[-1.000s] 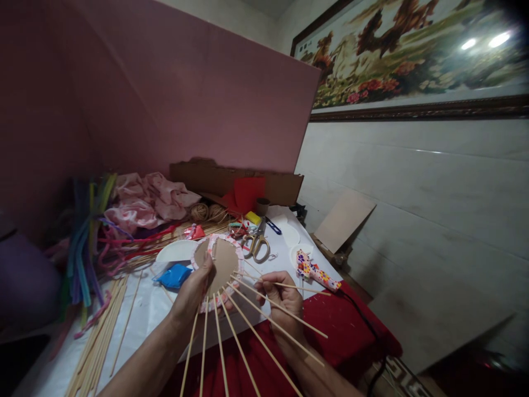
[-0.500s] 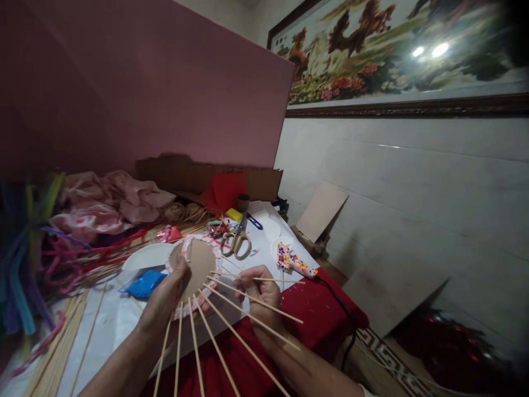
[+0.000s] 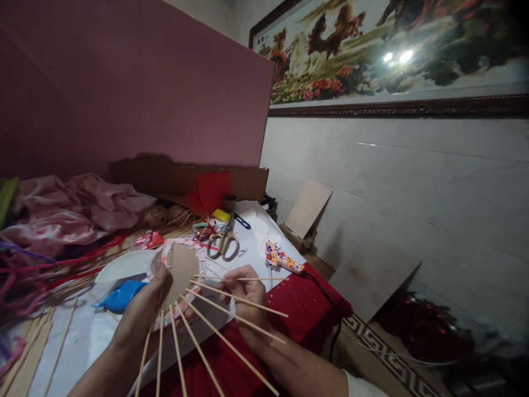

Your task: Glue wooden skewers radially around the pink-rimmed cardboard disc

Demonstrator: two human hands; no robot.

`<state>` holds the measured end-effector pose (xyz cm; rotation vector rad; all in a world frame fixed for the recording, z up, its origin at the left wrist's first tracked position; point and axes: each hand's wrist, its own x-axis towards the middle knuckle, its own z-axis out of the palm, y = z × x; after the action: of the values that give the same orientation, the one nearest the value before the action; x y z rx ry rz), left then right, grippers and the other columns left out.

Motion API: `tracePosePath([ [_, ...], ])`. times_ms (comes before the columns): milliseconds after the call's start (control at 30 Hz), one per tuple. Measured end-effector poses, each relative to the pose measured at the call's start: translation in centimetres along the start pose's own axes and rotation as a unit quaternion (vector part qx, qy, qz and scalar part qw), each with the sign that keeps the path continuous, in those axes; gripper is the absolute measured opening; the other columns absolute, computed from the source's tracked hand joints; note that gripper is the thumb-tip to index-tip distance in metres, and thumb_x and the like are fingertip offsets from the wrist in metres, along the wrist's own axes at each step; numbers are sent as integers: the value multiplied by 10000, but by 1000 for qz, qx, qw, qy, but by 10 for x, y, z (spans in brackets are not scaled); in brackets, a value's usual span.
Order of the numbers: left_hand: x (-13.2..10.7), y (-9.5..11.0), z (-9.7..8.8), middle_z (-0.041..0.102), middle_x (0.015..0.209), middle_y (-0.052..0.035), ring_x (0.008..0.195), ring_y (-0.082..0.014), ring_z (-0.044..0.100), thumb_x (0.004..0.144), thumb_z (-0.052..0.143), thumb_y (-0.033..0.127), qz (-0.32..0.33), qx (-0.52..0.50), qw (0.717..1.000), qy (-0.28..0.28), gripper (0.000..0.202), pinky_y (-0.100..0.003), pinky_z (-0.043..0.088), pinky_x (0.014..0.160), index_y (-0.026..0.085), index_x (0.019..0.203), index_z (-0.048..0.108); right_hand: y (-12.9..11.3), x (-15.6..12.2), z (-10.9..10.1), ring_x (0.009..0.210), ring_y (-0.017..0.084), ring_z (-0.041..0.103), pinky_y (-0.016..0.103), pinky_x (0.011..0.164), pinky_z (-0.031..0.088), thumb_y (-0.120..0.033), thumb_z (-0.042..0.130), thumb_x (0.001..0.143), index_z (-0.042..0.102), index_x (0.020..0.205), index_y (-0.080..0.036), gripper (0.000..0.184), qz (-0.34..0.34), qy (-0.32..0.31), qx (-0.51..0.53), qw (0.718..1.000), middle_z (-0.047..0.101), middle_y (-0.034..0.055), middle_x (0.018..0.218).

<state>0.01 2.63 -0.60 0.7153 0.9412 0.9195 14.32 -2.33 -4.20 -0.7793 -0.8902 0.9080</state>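
Observation:
My left hand [image 3: 145, 300] grips a round cardboard disc [image 3: 181, 271] by its left side, thumb on its face. A pink-and-white ruffled edging runs around the disc. Several thin wooden sticks [image 3: 201, 346] fan out from its lower and right edge towards me. At the right, my right hand [image 3: 247, 292] is closed, thumb and fingertips pinching the uppermost wooden stick [image 3: 273, 279] close to the disc. Other sticks pass across the front of that hand. Just beyond the disc lie gold-handled scissors [image 3: 223, 246].
A flower-patterned glue gun [image 3: 283, 258] lies on the right of the table, its cord running over the red cloth [image 3: 318, 300]. Left are a blue packet [image 3: 120, 295], pink fabric [image 3: 86, 207] and loose sticks [image 3: 28, 353]. A cardboard strip [image 3: 140, 182] stands behind.
The camera view has turned right, so everything appears shifted left. Both hands keep their hold on the disc and the stick, with little visible movement.

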Motion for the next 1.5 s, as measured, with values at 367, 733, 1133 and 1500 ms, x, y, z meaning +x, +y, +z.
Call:
tracePosePath([
  [367,-9,7,5,585,465,-63,314,-179,530,786,248,480,-49,32,998,-15,582,-320,467,374,92,1194,395,6,-2,0,423,65,481,178,417,371,-289,586,693,507,690,-161,150,5,23,-21,1000,584,-18,546],
  [733,-17,5,13,613,622,-60,420,-158,566,783,341,434,-4,-26,1000,-7,530,-242,432,331,163,1239,329,7,-4,2,420,72,482,181,421,365,-265,579,698,514,684,-166,119,0,37,-43,998,562,-30,494],
  [1133,-10,3,10,621,631,-96,433,-181,580,803,304,399,18,0,1000,-15,492,-245,432,316,121,1201,385,-1,-6,7,446,75,475,188,445,355,-258,585,690,508,692,-171,117,30,41,-7,999,541,-35,504],
  [1500,-21,4,22,641,680,-51,572,-150,619,816,342,288,38,-52,998,-7,365,-182,497,446,152,1141,439,2,-2,5,432,57,471,167,421,348,-263,602,673,500,692,-166,142,39,37,40,998,583,-22,551],
])
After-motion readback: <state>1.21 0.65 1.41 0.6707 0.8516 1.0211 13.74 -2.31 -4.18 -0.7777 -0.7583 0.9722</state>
